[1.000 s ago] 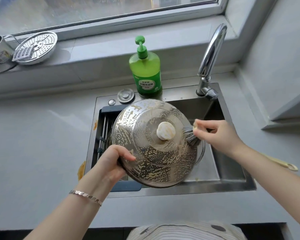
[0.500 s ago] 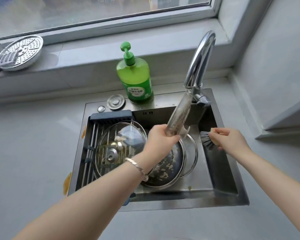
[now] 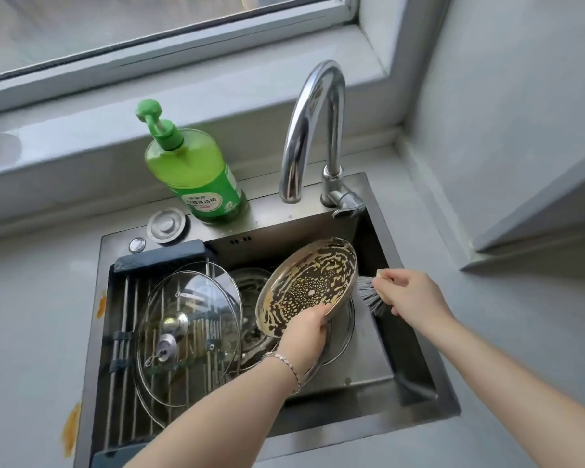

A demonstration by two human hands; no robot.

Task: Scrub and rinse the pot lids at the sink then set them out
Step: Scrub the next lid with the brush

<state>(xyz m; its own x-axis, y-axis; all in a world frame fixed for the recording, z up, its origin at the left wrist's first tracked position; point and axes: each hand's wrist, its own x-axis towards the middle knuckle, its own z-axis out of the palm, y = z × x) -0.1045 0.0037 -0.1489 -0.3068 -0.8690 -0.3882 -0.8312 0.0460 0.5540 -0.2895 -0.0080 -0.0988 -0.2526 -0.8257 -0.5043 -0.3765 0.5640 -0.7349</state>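
The grey worktop point(image 3: 31, 315) runs along under the window sill point(image 3: 81, 146), and the steel sink point(image 3: 271, 217) is let into it. A roll-up rack point(image 3: 125, 332) lies across the left half of the basin, and a curved chrome tap point(image 3: 313, 106) rises from the back ledge, its spout turned down over the basin.

A glass lid point(image 3: 190, 332) lies on the rack, knob side up. Right of it a steel lid point(image 3: 308, 285) is held tilted above the basin, hollow underside facing up and streaked all over with yellowish suds. Beneath it another lid point(image 3: 250, 298) lies in the bottom of the sink, mostly hidden.

A green soap bottle point(image 3: 196, 177) with a pump top stands on the back ledge, left of the tap.

The person's left grip point(image 3: 304, 336) clasps the steel lid by its near rim, fingers curled under the edge. The right grip point(image 3: 416, 298) is clenched round the handle of a dish brush point(image 3: 368, 295), whose grey bristles point at the lid's right edge, just beside it; I cannot tell whether they touch.

A round metal cap point(image 3: 166, 226) sits on the ledge before the bottle, and a thin bracelet point(image 3: 287, 363) circles the left wrist.
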